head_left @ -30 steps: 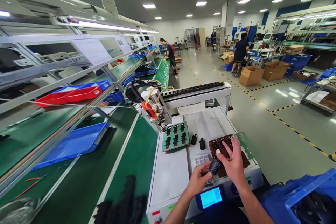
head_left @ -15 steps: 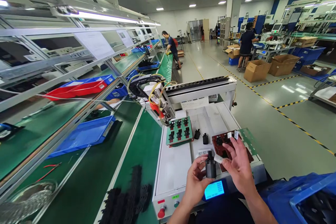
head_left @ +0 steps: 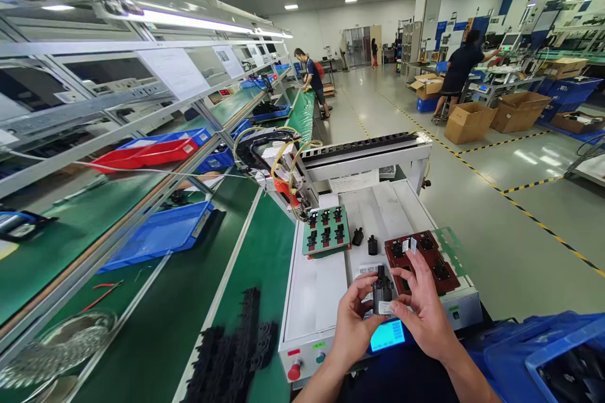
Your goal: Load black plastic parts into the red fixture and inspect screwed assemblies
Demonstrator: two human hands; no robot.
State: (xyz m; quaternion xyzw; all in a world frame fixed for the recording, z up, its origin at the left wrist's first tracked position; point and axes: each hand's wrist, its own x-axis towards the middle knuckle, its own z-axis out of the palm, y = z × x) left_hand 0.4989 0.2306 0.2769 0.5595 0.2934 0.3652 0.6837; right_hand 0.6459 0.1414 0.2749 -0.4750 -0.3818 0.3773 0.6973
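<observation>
We hold the black part [head_left: 382, 293] upright, neck [head_left: 380, 272] on top; one white label [head_left: 384, 308] lies against its lower side, two labels [head_left: 413, 245] jut up nearby.

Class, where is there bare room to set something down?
Bare: the white machine top in front of the green fixture, left of the label sheet; the green bench between the pale rails, nearer than the blue tray. Crowded: around the left hand, right hand, held black part and red-brown fixture.
</observation>
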